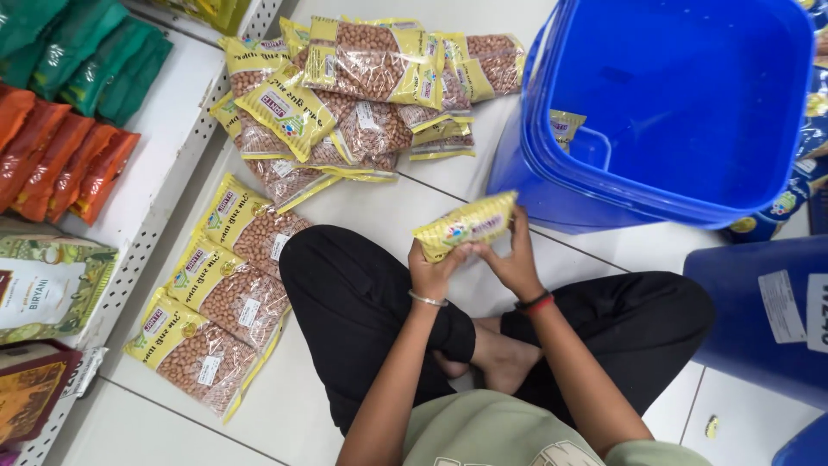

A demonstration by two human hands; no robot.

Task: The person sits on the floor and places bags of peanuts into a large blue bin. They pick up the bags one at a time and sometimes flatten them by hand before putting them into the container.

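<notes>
I sit cross-legged on a white tiled floor. Both hands hold one yellow packet of peanuts (467, 224) in front of me, above my knees. My left hand (434, 269), with a thin silver bangle, grips its left end. My right hand (517, 259), with a red and black wrist band, grips its right end from behind. A heap of the same yellow peanut packets (362, 86) lies on the floor ahead. Three more packets (226, 293) lie in a row at my left.
A large blue tub (690, 112) stands at the right front with one packet inside near its left wall. Another blue container (768, 315) stands at the right. A white shelf (164, 147) on the left holds green and orange pouches and boxed goods.
</notes>
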